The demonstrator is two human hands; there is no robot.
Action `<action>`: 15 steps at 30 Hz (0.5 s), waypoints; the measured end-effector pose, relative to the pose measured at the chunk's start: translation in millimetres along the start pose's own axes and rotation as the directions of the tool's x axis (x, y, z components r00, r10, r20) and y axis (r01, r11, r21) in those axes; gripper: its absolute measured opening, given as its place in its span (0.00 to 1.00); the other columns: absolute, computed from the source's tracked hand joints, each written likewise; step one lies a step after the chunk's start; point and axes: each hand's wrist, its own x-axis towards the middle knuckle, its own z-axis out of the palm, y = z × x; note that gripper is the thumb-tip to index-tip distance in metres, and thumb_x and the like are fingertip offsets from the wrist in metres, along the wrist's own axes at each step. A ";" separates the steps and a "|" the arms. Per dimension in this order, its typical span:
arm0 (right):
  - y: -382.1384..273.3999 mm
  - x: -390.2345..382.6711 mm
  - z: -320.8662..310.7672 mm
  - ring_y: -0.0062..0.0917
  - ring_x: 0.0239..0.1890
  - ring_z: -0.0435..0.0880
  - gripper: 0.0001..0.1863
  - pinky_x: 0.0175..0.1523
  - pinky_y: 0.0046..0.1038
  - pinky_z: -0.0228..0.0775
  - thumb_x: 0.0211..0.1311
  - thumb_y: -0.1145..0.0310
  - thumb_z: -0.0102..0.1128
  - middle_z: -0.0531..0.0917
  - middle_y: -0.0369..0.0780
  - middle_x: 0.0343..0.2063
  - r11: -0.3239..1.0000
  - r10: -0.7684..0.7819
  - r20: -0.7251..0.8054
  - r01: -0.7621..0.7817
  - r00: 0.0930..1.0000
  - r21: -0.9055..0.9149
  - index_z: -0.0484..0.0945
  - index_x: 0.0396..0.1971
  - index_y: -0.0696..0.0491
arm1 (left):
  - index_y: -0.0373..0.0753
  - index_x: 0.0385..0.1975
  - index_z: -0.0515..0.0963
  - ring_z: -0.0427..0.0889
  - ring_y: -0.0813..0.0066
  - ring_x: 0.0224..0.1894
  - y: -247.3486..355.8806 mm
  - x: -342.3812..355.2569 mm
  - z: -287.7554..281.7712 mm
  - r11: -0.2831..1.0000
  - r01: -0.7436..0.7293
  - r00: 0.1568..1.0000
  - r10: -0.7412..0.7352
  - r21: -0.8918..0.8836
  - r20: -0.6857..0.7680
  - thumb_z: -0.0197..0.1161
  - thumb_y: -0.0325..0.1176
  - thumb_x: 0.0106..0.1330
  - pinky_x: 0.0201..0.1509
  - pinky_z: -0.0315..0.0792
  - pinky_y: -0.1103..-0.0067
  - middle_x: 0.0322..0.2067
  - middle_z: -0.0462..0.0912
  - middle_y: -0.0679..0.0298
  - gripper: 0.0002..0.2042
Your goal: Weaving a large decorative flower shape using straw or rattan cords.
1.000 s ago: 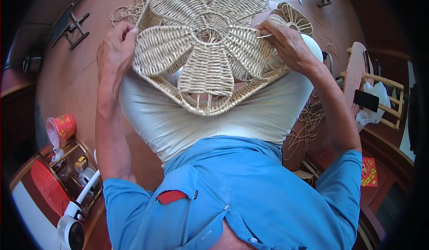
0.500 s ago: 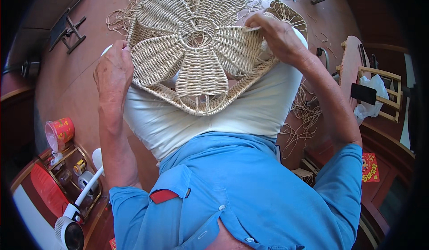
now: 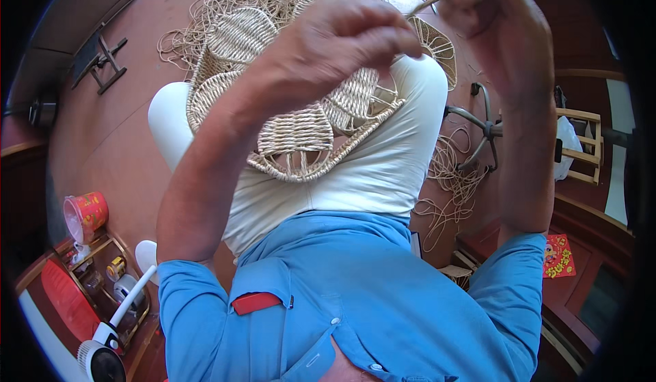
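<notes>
On my lap rests a woven straw-cord panel (image 3: 296, 134) with petal shapes inside a braided rim; my raised left forearm and hand hide its middle and right part. Above its right side, my left hand (image 3: 335, 40) is closed, fingers bent together at one end of a short length of straw cord (image 3: 425, 4). Higher and to the right, my right hand (image 3: 492, 26) grips the other end, its fingers curled and partly blurred. The cord spans the gap between both hands, clear of the panel.
Loose cord (image 3: 181, 37) lies heaped on the floor beyond my knees, with another tangle (image 3: 454, 170) to the right. A second woven piece (image 3: 441, 57) is past my right knee. Around me are a folding stool (image 3: 102, 64), a red bucket (image 3: 87, 214), a white fan (image 3: 102, 361) and a metal-legged stand (image 3: 486, 130).
Both hands have left the panel's edges and risen. My left hand crossed over to the right; my right hand moved up and right. A cord is now stretched between them.
</notes>
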 end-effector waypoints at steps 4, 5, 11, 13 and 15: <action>-42.0 -20.7 -43.8 0.17 0.28 0.74 0.19 0.35 0.22 0.68 0.91 0.51 0.44 0.79 0.34 0.30 0.993 -0.087 0.116 0.077 0.989 0.089 0.76 0.47 0.51 | 0.43 0.48 0.84 0.57 0.91 0.23 19.5 -65.1 -73.2 0.962 0.212 0.883 -0.265 -0.174 -0.388 0.59 0.50 0.86 0.25 0.52 0.84 0.24 0.63 0.81 0.16; -51.6 -31.2 -52.5 0.13 0.31 0.69 0.16 0.36 0.19 0.60 0.91 0.55 0.47 0.75 0.31 0.32 0.903 -0.103 -0.235 -0.008 0.966 -0.429 0.77 0.47 0.51 | 0.42 0.48 0.82 0.55 0.91 0.22 23.7 -83.2 -92.2 0.950 0.224 0.831 -0.302 -0.215 -0.467 0.57 0.48 0.87 0.24 0.49 0.84 0.23 0.61 0.82 0.16; 6.0 -41.2 -81.9 0.17 0.31 0.71 0.15 0.40 0.21 0.70 0.91 0.56 0.48 0.77 0.33 0.33 0.959 0.041 -0.399 -0.149 0.916 -0.242 0.75 0.45 0.51 | 0.41 0.44 0.80 0.53 0.91 0.19 34.1 -206.0 -136.0 0.931 0.250 0.764 -0.359 -0.267 -0.536 0.57 0.47 0.87 0.23 0.48 0.85 0.20 0.60 0.81 0.15; 35.7 -27.1 -78.4 0.16 0.32 0.73 0.15 0.40 0.20 0.71 0.90 0.57 0.49 0.78 0.33 0.35 0.972 0.103 -0.348 -0.168 0.932 -0.162 0.76 0.47 0.52 | 0.41 0.44 0.79 0.53 0.91 0.18 28.5 -252.0 -144.6 0.931 0.224 0.700 -0.360 -0.288 -0.617 0.58 0.46 0.87 0.22 0.48 0.85 0.20 0.60 0.81 0.15; 59.3 -12.9 -72.7 0.17 0.33 0.74 0.14 0.41 0.19 0.71 0.90 0.57 0.50 0.80 0.34 0.36 0.974 0.161 -0.339 -0.205 0.927 -0.100 0.76 0.48 0.53 | 0.42 0.45 0.77 0.53 0.90 0.16 23.3 -315.1 -156.0 0.931 0.136 0.516 -0.358 -0.338 -0.778 0.57 0.46 0.87 0.20 0.48 0.85 0.19 0.59 0.80 0.13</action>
